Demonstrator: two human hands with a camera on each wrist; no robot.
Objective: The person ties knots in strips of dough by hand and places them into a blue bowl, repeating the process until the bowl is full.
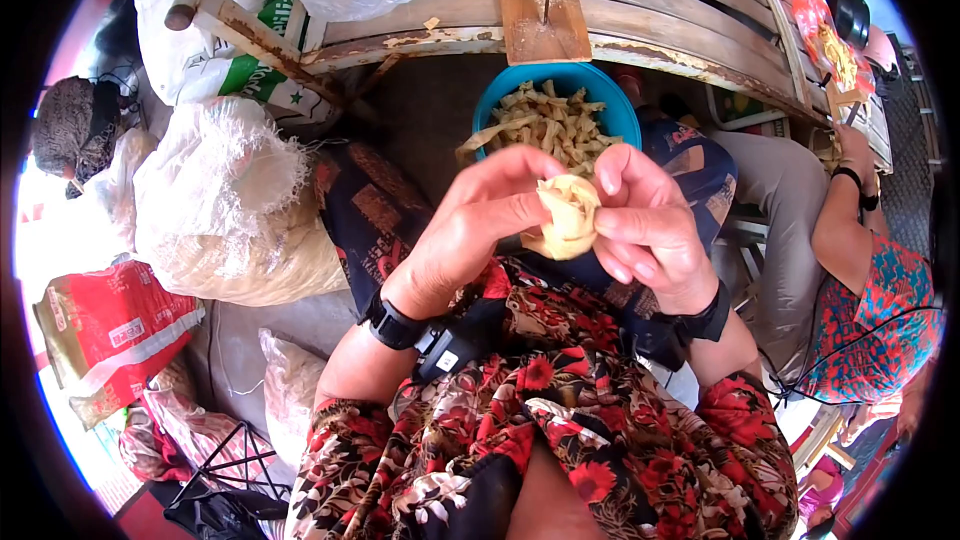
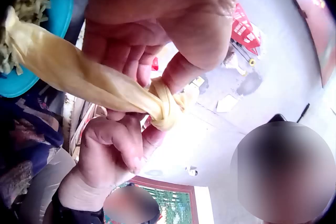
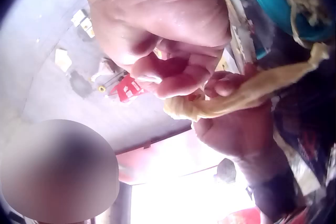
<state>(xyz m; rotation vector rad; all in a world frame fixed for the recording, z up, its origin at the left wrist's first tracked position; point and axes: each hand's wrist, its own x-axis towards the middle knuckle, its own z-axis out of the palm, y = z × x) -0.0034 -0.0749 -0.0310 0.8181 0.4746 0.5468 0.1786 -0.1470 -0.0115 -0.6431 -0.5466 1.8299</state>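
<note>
A pale yellow strip, looped into a knot, is held between both hands above the lap. In the head view the left hand pinches its left side with thumb and fingers, and the right hand pinches its right side. The left wrist view has the knot at the fingertips, with a long twisted tail running toward the tub. From the right wrist, the strip stretches out to the right from the curled fingers of the right hand.
Beyond the hands a blue tub holds many knotted pieces. A slatted bench carries a wooden block with a metal spike and a plastic bag of strips. White sacks stand at left; another person sits at right.
</note>
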